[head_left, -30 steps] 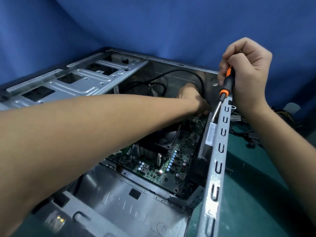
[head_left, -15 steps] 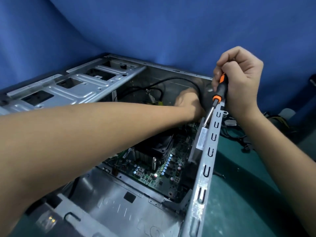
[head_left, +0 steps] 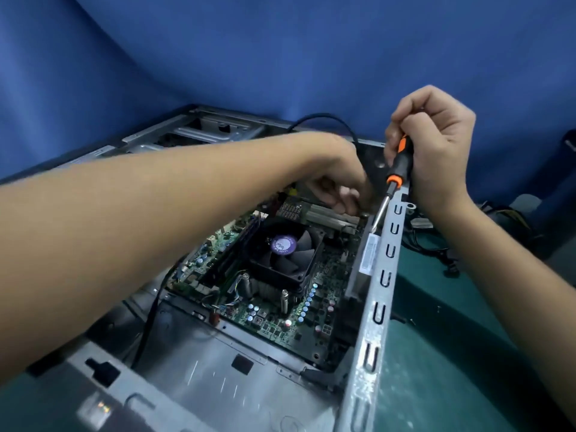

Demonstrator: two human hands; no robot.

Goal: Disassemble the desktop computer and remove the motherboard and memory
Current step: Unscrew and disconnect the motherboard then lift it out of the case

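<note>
An open grey computer case [head_left: 371, 332] lies on its side. Inside sits the green motherboard [head_left: 280, 319] with a black CPU fan [head_left: 285, 254] and dark memory sticks [head_left: 232, 260] to the fan's left. My left hand [head_left: 339, 185] reaches across into the far end of the case, its fingers curled at the board's far edge; what they touch is hidden. My right hand [head_left: 436, 141] is shut on a black and orange screwdriver [head_left: 397, 174], whose tip points down inside the case's right wall.
A black cable [head_left: 149, 319] runs along the left of the board and another loops over the far rim. Loose cables [head_left: 436, 244] lie on the green mat [head_left: 452, 353] right of the case. A blue cloth backdrop [head_left: 280, 57] hangs behind.
My view has dropped and shifted, and the fan and memory sticks have come out from under my left arm. My left hand has lifted a little at the far end. The screwdriver stays in my right hand.
</note>
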